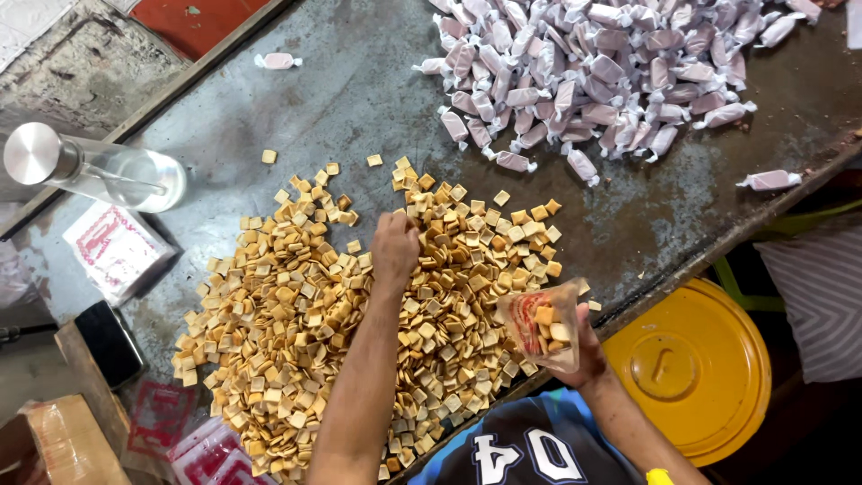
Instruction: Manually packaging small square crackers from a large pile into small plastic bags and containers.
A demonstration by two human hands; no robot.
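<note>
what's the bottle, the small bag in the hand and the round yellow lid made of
Bottle: clear glass or hard plastic, see-through, with a brushed metal-looking cap. Small bag in the right hand: thin glossy clear plastic film; the square pieces show through it. Yellow lid: probably moulded plastic, dull sheen.

Left arm stretches forward, bare forearm long and straight. Left hand [395,247] at full reach, knuckles up, fingers curled downward, closed in loose pinch. Right arm bent, tucked close to body. Right hand [585,352] low near torso, palm turned inward, fingers wrapped in grip.
</note>
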